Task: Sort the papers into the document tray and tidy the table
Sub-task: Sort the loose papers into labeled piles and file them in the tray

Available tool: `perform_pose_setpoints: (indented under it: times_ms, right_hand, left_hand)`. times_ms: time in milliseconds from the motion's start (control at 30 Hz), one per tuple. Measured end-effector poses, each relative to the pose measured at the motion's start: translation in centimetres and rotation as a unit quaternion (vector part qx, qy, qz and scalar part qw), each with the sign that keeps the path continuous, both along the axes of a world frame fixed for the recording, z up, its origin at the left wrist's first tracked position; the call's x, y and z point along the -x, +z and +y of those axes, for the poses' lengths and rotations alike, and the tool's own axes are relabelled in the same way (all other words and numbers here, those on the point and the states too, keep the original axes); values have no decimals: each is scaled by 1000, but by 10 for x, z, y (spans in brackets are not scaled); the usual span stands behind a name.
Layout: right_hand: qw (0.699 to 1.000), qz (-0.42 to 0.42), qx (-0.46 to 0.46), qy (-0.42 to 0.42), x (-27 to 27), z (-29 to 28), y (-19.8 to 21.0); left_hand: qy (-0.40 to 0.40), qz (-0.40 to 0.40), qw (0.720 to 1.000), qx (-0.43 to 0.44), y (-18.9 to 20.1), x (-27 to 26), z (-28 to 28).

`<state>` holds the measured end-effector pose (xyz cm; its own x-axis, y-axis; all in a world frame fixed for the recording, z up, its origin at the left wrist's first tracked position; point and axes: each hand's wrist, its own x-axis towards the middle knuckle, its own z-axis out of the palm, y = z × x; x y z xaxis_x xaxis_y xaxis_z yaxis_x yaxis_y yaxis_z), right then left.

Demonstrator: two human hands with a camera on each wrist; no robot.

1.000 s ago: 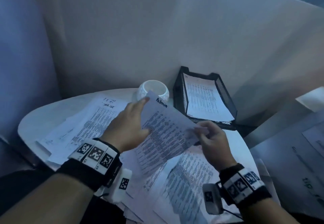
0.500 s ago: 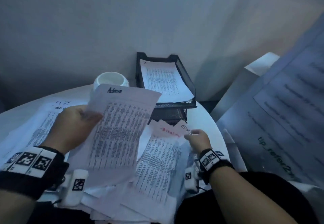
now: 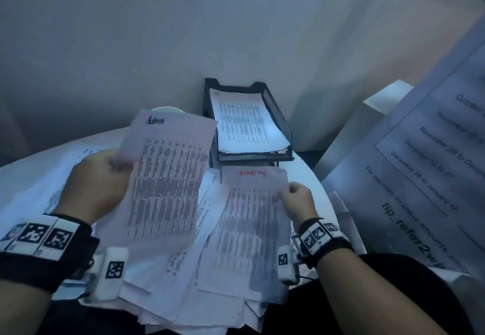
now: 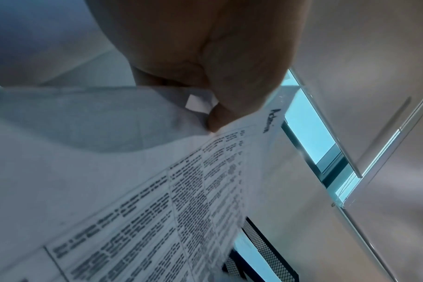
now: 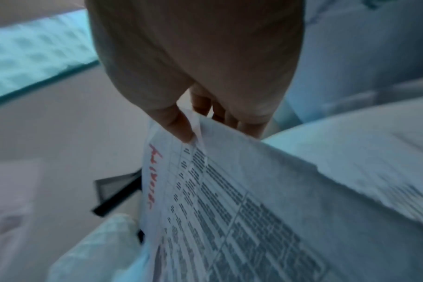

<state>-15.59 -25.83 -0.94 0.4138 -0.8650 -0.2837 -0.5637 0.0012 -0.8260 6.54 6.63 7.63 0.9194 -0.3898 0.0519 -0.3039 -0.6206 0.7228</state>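
My left hand (image 3: 105,179) pinches the left edge of a printed sheet headed "Admin" in black (image 3: 168,174), held up over the table; the wrist view shows the thumb (image 4: 220,118) pressed on that sheet (image 4: 157,209). My right hand (image 3: 296,198) pinches the right edge of a sheet with red handwriting at its top (image 3: 249,219), raised off the pile; thumb (image 5: 179,126) and fingers clamp the sheet (image 5: 229,209). A black mesh document tray (image 3: 278,114) stands behind at the wall, with a printed page (image 3: 244,122) in its top tier.
Several loose papers (image 3: 183,295) cover the round white table (image 3: 309,177) and overhang its near edge. A white cup (image 3: 168,110) peeks out behind the Admin sheet. A large printed notice (image 3: 425,177) leans at the right. Grey walls enclose the corner.
The right hand let go of the Admin sheet, dropped to the pile and picked up the red-marked sheet. The left hand keeps the Admin sheet. My view swung to the right.
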Motion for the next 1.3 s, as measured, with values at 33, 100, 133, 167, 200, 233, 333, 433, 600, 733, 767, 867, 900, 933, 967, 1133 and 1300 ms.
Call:
perform_pose_setpoints:
  times_ms: [33,100,133,167,200,233,333,433,600,733,767,867,900,933,967,1133,1300]
  right_hand:
    - [999,-21,36,14,-4,3,14]
    - [992,-75,92,47,-8,13,47]
    - [987,-107,104,65,-8,18,64]
    - [979,-149,117,79,-8,21,76]
    - [970,-188,127,86,-7,26,94]
    - [960,-230,135,85,-7,27,107]
    - [930,-352,98,54,-6,28,132]
    - [918,-395,-18,5,-11,29,125]
    - [928,-350,-123,-29,-25,50,89]
    - [941,-302,-155,0,-35,66,63]
    - [941,-296,-166,0,-37,68,59]
    - [934,-297,-197,-17,-40,71,49]
    - [935,-292,-200,-27,-39,71,46]
    - [935,-286,-206,-32,-39,71,42]
    - [935,-281,-215,-39,-38,69,39]
    - [917,-277,-281,-57,-31,46,27]
    - [974,-36,-131,-184,16,-13,1]
  left_hand:
    - [9,-11,1000,-1,2,-1,1]
    - [24,-25,999,-1,3,-4,2]
    - [29,-28,999,-2,3,-5,3]
    - [33,-30,999,-2,3,-5,3]
    - [35,-31,999,-3,4,-3,3]
    - [36,-30,999,-1,6,-1,3]
    - [28,-15,999,33,10,5,2]
    - [-1,9,997,80,15,11,-2]
    - [-70,100,983,139,26,32,-12]
    - [-148,212,956,139,20,41,-18]
    - [-159,230,949,145,18,42,-18]
    - [-190,281,925,170,11,41,-18]
    - [-208,290,919,165,9,41,-18]
    - [-221,291,918,154,8,40,-17]
    - [-231,269,926,127,6,40,-18]
    - [-207,130,969,21,-6,35,-22]
    - [-133,84,987,6,-3,30,-18]
